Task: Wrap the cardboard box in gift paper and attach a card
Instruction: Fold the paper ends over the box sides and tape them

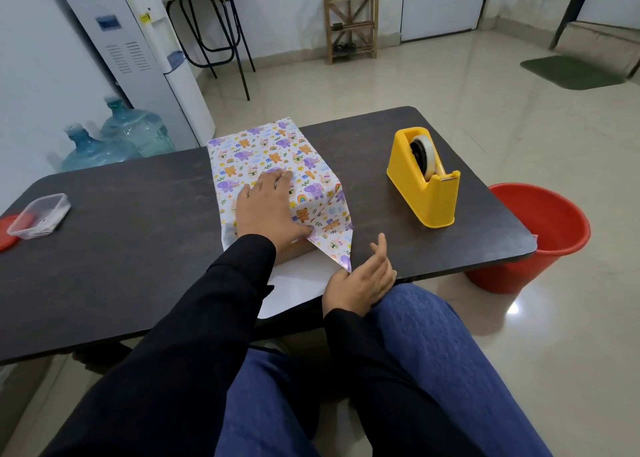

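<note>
A cardboard box (292, 249) lies in the middle of the dark table (138, 249), covered on top by animal-print gift paper (277, 152). Only a brown strip of the box shows at its near end. My left hand (268, 211) lies flat on top of the paper with its fingers spread, pressing it down. The near right flap is folded into a triangle whose tip (346, 264) is pinched by my right hand (358, 283) at the table's near edge. The paper's white underside (298, 283) spreads flat toward me.
A yellow tape dispenser (424, 179) stands to the right of the box. At the table's left edge sit a clear plastic container (40, 216) and a red lid (8, 226). A red bucket (540, 235) stands on the floor at the right. Water bottles (114, 141) stand behind the table.
</note>
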